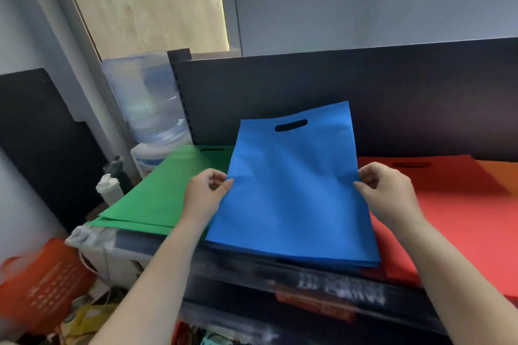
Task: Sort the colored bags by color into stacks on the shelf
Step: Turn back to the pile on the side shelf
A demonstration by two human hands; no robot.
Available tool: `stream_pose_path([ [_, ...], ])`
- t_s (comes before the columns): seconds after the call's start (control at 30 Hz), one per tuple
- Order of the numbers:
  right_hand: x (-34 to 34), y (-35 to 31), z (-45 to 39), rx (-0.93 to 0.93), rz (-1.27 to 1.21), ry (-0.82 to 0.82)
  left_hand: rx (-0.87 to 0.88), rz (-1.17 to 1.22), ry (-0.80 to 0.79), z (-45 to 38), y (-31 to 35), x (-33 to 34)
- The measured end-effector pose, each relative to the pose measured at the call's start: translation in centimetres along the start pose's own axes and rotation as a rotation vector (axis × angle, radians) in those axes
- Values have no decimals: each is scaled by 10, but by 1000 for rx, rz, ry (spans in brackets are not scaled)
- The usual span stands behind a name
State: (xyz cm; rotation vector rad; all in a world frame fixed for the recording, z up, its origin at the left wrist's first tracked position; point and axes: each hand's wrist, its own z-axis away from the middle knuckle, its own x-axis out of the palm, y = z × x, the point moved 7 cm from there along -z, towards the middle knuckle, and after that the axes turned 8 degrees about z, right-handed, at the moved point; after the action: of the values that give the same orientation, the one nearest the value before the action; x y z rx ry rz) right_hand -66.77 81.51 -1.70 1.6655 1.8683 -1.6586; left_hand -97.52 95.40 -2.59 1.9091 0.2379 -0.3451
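Both hands pinch one flat blue bag (291, 190) of matte non-woven fabric with an oval handle slot: left hand (206, 193) on its left edge, right hand (388, 193) on its right. Its lower edge sits on a blue stack (322, 259) on the black shelf (252, 266), between one green stack (162, 190) and one red stack (459, 210); one orange bag (501, 176) lies far right.

Held bag (291, 190) between two stacks (157, 199) (462, 213) on shelf (252, 269)

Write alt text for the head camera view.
Both hands, left hand and right hand, pinch the side edges of a blue bag over a dark shelf. Green bags lie to its left, red bags to its right.
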Motion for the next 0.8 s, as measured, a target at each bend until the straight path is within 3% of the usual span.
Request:
stream_pose_path([
  [0.23,19,9,0,99,243,-97,35,-253,-228,-25,-19,24],
  [0.4,20,13,2,138,378,-153,79,-457,-267,-30,-17,31],
  [0.57,-13,12,5,91,488,-99,255,-530,-357,-26,28,68],
  [0.8,-105,43,21,50,702,-89,539,-599,-457,15,130,178],
])
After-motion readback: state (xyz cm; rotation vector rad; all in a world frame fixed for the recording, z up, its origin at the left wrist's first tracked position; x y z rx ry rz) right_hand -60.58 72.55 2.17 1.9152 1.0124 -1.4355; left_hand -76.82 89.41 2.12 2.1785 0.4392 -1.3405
